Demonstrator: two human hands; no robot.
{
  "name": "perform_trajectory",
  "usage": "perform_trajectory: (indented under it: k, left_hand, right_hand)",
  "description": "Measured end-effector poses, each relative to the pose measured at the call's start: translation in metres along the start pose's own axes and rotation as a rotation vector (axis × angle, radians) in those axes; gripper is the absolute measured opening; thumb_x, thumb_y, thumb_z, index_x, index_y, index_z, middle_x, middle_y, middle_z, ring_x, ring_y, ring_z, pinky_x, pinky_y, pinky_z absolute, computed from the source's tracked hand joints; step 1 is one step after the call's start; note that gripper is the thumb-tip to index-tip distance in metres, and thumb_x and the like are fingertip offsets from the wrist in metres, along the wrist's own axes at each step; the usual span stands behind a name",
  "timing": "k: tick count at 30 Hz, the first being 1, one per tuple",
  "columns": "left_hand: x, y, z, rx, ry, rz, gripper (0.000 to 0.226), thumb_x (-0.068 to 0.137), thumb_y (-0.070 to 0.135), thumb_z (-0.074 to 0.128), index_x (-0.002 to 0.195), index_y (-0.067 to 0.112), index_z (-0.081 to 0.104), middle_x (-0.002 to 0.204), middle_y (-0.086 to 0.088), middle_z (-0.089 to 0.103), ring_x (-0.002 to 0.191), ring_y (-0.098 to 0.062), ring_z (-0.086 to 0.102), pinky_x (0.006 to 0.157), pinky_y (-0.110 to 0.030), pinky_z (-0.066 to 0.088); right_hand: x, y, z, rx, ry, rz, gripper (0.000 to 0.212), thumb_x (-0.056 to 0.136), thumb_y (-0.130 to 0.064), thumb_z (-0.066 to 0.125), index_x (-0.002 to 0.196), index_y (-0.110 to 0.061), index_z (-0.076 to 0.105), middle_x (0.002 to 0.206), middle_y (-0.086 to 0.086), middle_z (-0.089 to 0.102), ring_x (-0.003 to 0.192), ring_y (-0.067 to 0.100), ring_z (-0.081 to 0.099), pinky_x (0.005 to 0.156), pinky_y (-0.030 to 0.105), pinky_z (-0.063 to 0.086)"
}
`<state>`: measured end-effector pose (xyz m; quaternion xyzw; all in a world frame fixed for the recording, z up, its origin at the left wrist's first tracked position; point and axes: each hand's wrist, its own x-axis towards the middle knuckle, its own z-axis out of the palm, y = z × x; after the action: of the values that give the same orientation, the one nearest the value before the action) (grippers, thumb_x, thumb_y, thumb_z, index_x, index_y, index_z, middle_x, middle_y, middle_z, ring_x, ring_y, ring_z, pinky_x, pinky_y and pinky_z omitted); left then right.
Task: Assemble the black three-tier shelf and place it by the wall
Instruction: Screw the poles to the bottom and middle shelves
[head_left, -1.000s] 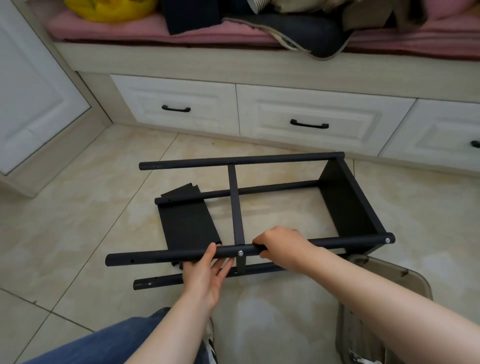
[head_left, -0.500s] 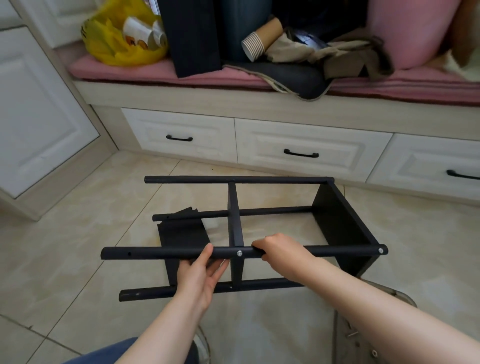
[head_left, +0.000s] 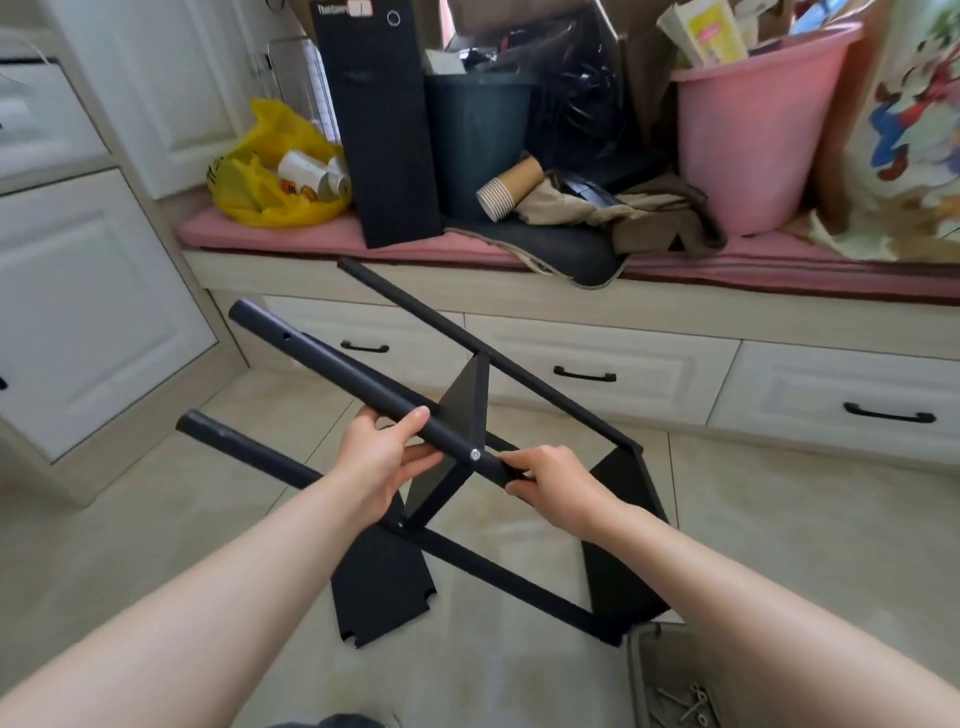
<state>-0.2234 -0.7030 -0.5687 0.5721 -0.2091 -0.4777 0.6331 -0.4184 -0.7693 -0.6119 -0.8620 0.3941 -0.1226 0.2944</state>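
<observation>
The half-built black shelf (head_left: 474, 410) hangs tilted in the air in front of the cushioned bench (head_left: 675, 306), its poles running slantwise across the bench's white drawers (head_left: 597, 358). Both hands hold the pole (head_left: 358, 376) that lies farthest from the bench. The left hand (head_left: 382, 457) grips it with the thumb laid over the top and the fingers curled underneath. The right hand (head_left: 558, 480) is closed round the same pole, knuckles up and fingers wrapped tight. A silver screw (head_left: 475, 455) shows on the pole between the two hands, where the middle panel joins it.

The shelf's end panel (head_left: 623, 525) hangs lowest, out from the bench's front. It seems to touch the tiled floor (head_left: 156, 519), though the corner is hard to make out. A loose black panel (head_left: 382, 597) lies flat on the floor, farther from the bench than the poles. Farther out still, at the frame's bottom edge, a container (head_left: 636, 675) holds small screws.

On the bench stand a pink bucket (head_left: 753, 145), a yellow bag (head_left: 270, 176), a tall black box (head_left: 379, 130) and a stack of paper cups (head_left: 506, 189) lying on its side.
</observation>
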Motion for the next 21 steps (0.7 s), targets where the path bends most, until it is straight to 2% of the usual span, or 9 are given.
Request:
perform_trajectory:
  k: [4,7,9,11,14,18,21]
  left_hand:
    - [-0.001,0.015,0.013,0.081,-0.035,0.037,0.043,0.097,0.005,0.065,0.135,0.014,0.047,0.125,-0.011,0.06,0.098,-0.033,0.073,0.07,-0.036,0.064]
    - [-0.001,0.02,0.018,0.149,-0.062,0.059,0.035,0.098,0.006,0.064,0.128,0.017,0.05,0.116,-0.008,0.063,0.095,-0.031,0.075,0.077,-0.039,0.063]
    - [-0.003,0.023,0.02,0.202,-0.083,0.068,0.03,0.098,0.007,0.064,0.121,0.021,0.051,0.114,-0.01,0.066,0.091,-0.03,0.076,0.075,-0.037,0.063]
    - [-0.006,0.025,0.022,0.257,-0.101,0.081,0.03,0.098,0.009,0.065,0.121,0.02,0.052,0.113,-0.012,0.068,0.089,-0.028,0.077,0.073,-0.035,0.064]
    - [-0.013,0.029,0.024,0.36,-0.126,0.12,0.025,0.096,0.012,0.068,0.11,0.027,0.054,0.112,-0.011,0.069,0.089,-0.024,0.077,0.073,-0.035,0.064]
    - [-0.026,0.036,0.027,0.5,-0.181,0.187,0.025,0.096,0.014,0.069,0.114,0.026,0.056,0.107,-0.009,0.072,0.085,-0.02,0.077,0.068,-0.032,0.063]
    - [-0.04,0.04,0.023,0.585,-0.263,0.24,0.023,0.097,0.015,0.068,0.113,0.027,0.057,0.105,-0.008,0.073,0.085,-0.016,0.077,0.071,-0.033,0.064]
  right_hand:
    - [-0.002,0.0,0.004,0.061,0.081,0.029,0.023,0.097,-0.014,0.059,0.116,-0.024,0.068,0.094,0.002,0.067,0.085,0.02,0.063,0.078,0.037,0.055]
    - [-0.006,-0.001,0.01,0.139,0.13,0.05,0.023,0.096,-0.014,0.062,0.114,-0.025,0.07,0.091,-0.002,0.068,0.085,0.015,0.065,0.08,0.033,0.056]
    - [-0.007,-0.001,0.012,0.201,0.15,0.071,0.025,0.094,-0.013,0.064,0.115,-0.025,0.071,0.093,-0.005,0.069,0.09,0.012,0.066,0.084,0.031,0.055]
    - [-0.01,-0.002,0.012,0.235,0.125,0.103,0.023,0.093,-0.014,0.066,0.113,-0.024,0.072,0.094,-0.004,0.07,0.09,0.013,0.067,0.085,0.031,0.056]
    - [-0.013,-0.005,0.012,0.238,0.076,0.105,0.019,0.093,-0.016,0.066,0.109,-0.023,0.073,0.096,-0.003,0.071,0.089,0.013,0.067,0.085,0.032,0.057]
    - [-0.017,-0.013,0.009,0.183,-0.015,0.101,0.025,0.094,-0.02,0.066,0.119,-0.02,0.07,0.111,0.001,0.072,0.096,0.016,0.067,0.086,0.026,0.053]
    - [-0.024,-0.014,0.001,0.096,-0.091,0.113,0.04,0.094,-0.028,0.068,0.131,-0.017,0.062,0.119,0.002,0.07,0.106,0.015,0.066,0.093,0.025,0.051]
